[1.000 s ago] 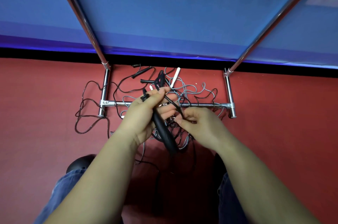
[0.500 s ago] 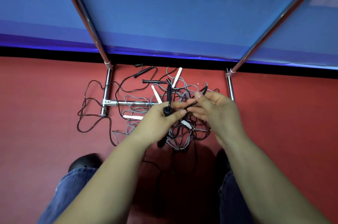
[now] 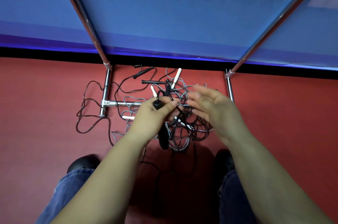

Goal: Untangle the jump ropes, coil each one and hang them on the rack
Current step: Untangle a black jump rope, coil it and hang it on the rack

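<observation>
No text, label, brand, number or sign can be read anywhere in this view, and the small mark on the rack's chrome joint fitting [image 3: 107, 103] is too small and blurred to make out.

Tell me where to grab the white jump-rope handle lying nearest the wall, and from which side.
Probably the bare upper half of the white handle, pinched across its narrow width from above. It lies flat on the red floor, tilted with its free tip toward the wall; its lower end runs into the tangle of grey and black cords. The right hand is free; the left hand grips a black handle.
</observation>
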`<state>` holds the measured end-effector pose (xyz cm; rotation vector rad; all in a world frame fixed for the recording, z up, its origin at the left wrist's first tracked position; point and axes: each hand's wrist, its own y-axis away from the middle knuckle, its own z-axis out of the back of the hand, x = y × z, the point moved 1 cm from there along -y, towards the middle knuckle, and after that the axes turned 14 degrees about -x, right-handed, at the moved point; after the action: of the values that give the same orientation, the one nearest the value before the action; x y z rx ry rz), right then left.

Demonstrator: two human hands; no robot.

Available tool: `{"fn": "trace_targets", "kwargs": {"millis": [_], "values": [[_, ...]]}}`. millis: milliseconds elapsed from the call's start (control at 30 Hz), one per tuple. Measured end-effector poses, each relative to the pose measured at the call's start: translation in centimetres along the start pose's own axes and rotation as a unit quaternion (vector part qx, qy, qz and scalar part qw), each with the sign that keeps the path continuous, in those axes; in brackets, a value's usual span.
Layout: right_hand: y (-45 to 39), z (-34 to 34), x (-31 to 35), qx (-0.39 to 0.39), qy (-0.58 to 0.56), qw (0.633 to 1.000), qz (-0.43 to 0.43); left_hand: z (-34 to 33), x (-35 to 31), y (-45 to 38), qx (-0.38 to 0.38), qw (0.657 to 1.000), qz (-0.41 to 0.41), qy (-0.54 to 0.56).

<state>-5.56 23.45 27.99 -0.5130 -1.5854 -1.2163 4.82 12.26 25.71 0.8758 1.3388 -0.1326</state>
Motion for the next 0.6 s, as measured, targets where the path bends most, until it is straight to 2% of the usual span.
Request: {"fn": "trace_targets", "kwargs": {"millis": [67, 167, 367, 600], "values": [[0.3, -0.3, -0.8, 0.036, 0.108, 0.993, 0.03, 0.2, -0.1, -0.2, -0.018, 1.0, 0.006, 0.008], [0.8, -0.5, -1.2, 0.078, 0.191, 0.977, 0.063, 0.4, -0.1, -0.2, -0.028, 1.0, -0.004, -0.001], [0.9, -0.4, -1.1, 0.045, 0.183, 0.98, 0.063, 0.1, -0.1, 0.0, -0.02, 0.999, -0.029, -0.023], [0.5, -0.7, -2.5, 0.028, 0.258, 0.963, 0.076, -0.2, -1.0, 0.5, 0.009, 0.998, 0.011, 0.069]]}}
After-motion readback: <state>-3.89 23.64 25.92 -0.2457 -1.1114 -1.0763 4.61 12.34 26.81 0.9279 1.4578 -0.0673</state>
